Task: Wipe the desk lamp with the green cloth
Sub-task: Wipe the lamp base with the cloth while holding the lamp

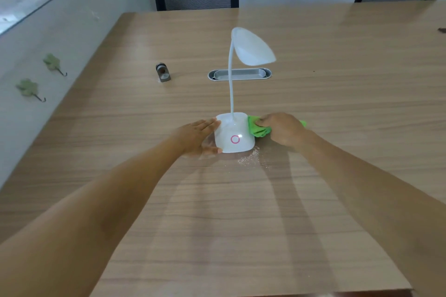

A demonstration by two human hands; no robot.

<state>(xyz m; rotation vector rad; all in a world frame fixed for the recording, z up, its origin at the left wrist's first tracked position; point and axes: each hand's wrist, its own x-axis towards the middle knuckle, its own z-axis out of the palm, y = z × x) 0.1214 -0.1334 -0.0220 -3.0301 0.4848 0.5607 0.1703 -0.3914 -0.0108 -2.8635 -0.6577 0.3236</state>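
1. The desk lamp [235, 132] stands upright on the wooden table [241, 224], between the two hands.
2. The left hand [196, 138] lies open against the left side of the lamp's white base, fingers stretched flat along it and thumb touching the near lower corner. It steadies the base rather than closing around it.
3. The right hand [282, 129] is closed on a bunched green cloth [259, 128], which it presses against the right side of the base. Part of the cloth pokes out beyond the far side of this hand.
4. A pink ring marks the base's front face, between the two thumbs.
5. From the base, the thin white neck rises away from the hands and bends over into a white shade [253, 48], well beyond the fingertips.
6. A scatter of pale crumbs [251, 158] lies on the table just near of the right hand, touching the base's corner.
7. Farther out than both hands sit an oval metal cable slot [251, 74] and, beyond the left hand, a small grey metal object [163, 72].
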